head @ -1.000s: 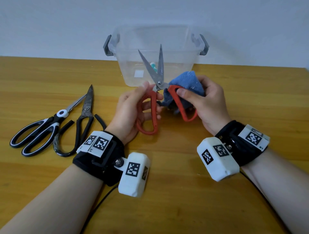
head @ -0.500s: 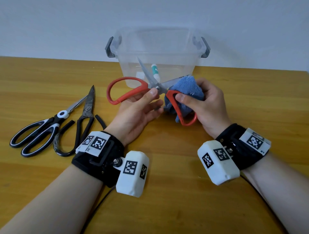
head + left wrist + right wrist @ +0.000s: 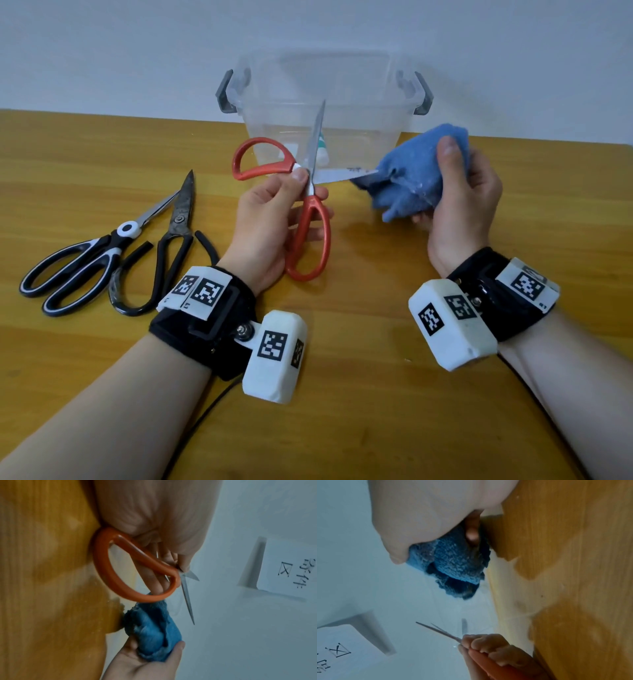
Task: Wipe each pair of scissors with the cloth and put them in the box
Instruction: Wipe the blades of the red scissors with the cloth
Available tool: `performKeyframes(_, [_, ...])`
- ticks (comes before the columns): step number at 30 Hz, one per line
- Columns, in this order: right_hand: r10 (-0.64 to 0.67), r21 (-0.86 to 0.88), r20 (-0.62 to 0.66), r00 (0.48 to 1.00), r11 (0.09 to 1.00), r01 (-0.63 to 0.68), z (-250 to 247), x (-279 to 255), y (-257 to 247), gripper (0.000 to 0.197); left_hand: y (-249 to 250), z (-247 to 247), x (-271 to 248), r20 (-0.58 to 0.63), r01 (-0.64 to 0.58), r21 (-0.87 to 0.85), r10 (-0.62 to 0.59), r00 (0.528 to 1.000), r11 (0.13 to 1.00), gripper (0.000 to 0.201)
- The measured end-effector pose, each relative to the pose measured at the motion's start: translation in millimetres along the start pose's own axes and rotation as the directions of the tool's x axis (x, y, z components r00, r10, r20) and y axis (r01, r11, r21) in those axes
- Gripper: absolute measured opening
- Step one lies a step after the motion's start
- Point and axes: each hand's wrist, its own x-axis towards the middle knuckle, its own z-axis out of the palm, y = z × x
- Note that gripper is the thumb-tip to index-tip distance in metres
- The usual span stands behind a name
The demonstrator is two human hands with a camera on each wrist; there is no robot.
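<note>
Fingers (image 3: 301, 176) of the left hand (image 3: 267, 226): curled, thumb pinching the pivot of the red-handled steel scissors (image 3: 310, 209), other fingers behind one handle loop; the scissors are held above the table with blades spread wide, one pointing up in front of the box, the other pointing right, its tip at the cloth. Fingers of the right hand (image 3: 459, 205): curled around the bunched blue knitted cloth (image 3: 411, 174), thumb pressed on top, held off the table, right of the scissors. Clear plastic storage box with grey clip handles (image 3: 322, 96): at the back of the yellow wooden table (image 3: 342, 411), against the wall, behind both hands; a small white and green item lies inside, unclear what. Black-and-white-handled scissors (image 3: 85, 260) and all-black steel scissors (image 3: 168, 246): lying flat, side by side, left of the left hand. The left wrist view alone shows fingers passing through the red loop; the wrist views show a paper with handwriting on the wall, outside the head view.
</note>
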Motion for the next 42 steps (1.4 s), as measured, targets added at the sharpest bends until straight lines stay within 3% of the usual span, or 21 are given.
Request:
performKeyframes(6, [0.001,0.247,0.176,0.984,0.968,-0.045,3.3,-1.2,-0.2,0.025,-7.5,0.3,-2.8,0.130,-0.062,0.218,0.034,0.991,0.974,0.017])
performKeyframes(8, [-0.007,0.166,0.229,0.973,0.986,-0.032,5.1,-2.9,0.9,0.017,-9.7,0.2,-3.0,0.167,-0.102,0.295,0.054,0.985,0.950,0.014])
performKeyframes(11, [-0.087,-0.091,0.336,0.938,0.988,0.124,4.7,-5.8,4.3,0.006,-11.6,-0.8,-2.2,0.164,-0.152,0.357,0.099,0.982,0.922,0.014])
performKeyframes(14, [-0.082,-0.196,0.421,0.903,0.964,0.179,3.6,-8.2,5.5,0.010,-11.5,-0.9,-1.6,0.167,-0.170,0.383,0.113,0.980,0.908,0.016])
performKeyframes(18, [-0.055,-0.283,0.440,0.896,0.939,0.196,4.0,-8.1,7.6,0.015,-10.3,-1.0,-2.6,0.187,-0.168,0.401,0.099,0.977,0.901,0.018])
performKeyframes(23, [-0.078,-0.281,0.352,0.933,0.942,0.185,2.4,-4.6,8.6,0.012,-12.6,-3.1,-0.6,0.176,-0.169,0.467,0.096,0.980,0.868,0.017])
performKeyframes(26, [-0.140,-0.296,0.475,0.869,0.904,0.307,3.1,-7.3,7.1,0.012,-13.5,-5.0,1.4,0.188,-0.204,0.517,0.123,0.974,0.831,0.021])
performKeyframes(29, [-0.106,-0.331,0.592,0.799,0.872,0.360,4.6,-10.5,6.9,0.014,-14.6,-4.8,1.4,0.210,-0.224,0.558,0.125,0.970,0.799,0.022])
performKeyframes(33, [-0.092,-0.385,0.617,0.781,0.830,0.403,4.9,-9.4,9.9,0.014,-14.7,-4.8,1.5,0.231,-0.221,0.607,0.097,0.968,0.764,0.020])
performKeyframes(42, [0.074,-0.434,0.617,0.784,0.863,0.260,4.8,-9.3,4.8,0.020,-14.5,-5.1,-0.8,0.242,-0.242,0.577,0.120,0.963,0.780,0.020])
